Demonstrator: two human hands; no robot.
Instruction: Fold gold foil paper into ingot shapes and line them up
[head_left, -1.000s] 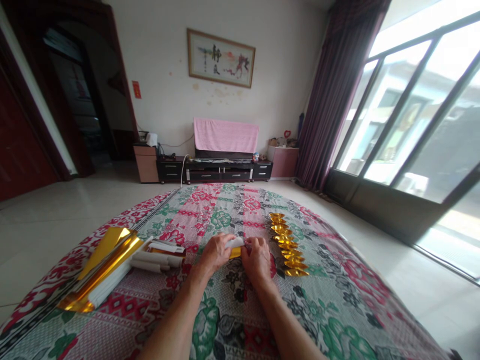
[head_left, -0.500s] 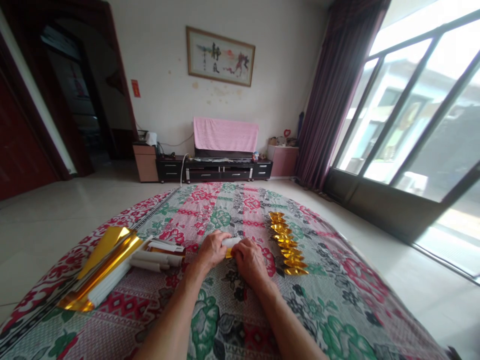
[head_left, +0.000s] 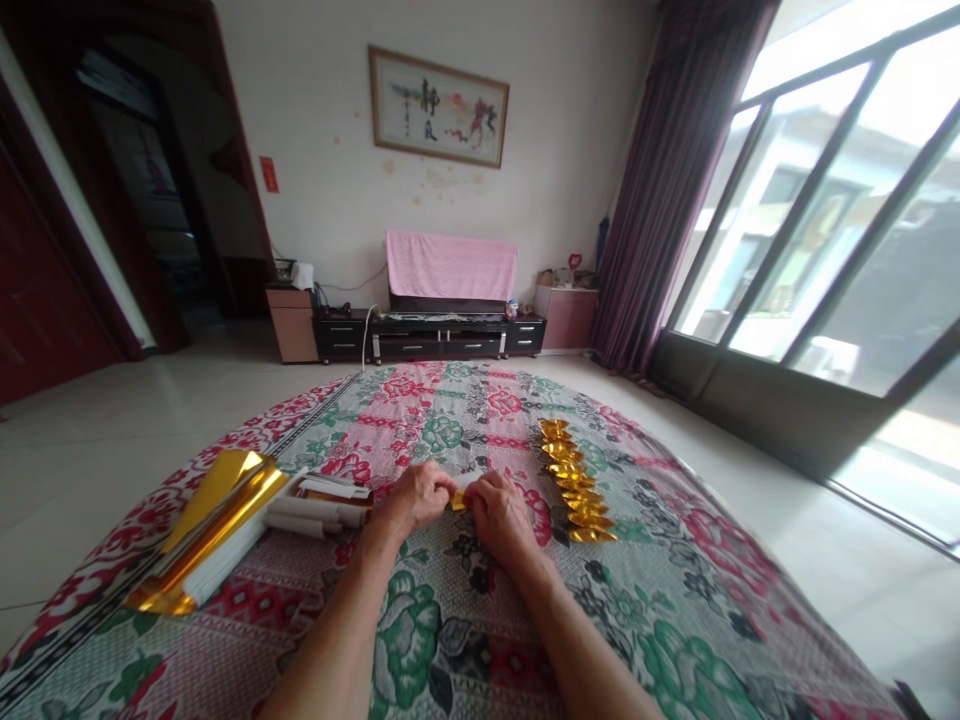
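Over the middle of the patterned cloth, my left hand (head_left: 422, 494) and my right hand (head_left: 501, 510) pinch a small piece of gold foil paper (head_left: 460, 499) between them. White backing shows at its far side and gold at the near side. Fingers cover most of the paper, so its exact folds are hidden. To the right of my right hand runs a row of folded gold paper ingots (head_left: 576, 482). Left of my left hand lie white paper rolls (head_left: 311, 515) and a stack of gold foil sheets (head_left: 210, 530).
A flowered cloth (head_left: 630, 620) covers the round table. Beyond it, a low black TV cabinet (head_left: 450, 340) stands against the wall with a pink towel (head_left: 451, 265) over the screen. Glass doors (head_left: 810, 240) and a purple curtain (head_left: 660, 180) are at the right.
My left hand has shifted slightly left and its fingers have curled tighter at the paper's left end. Less of the white side shows. My right hand stays about where it was.
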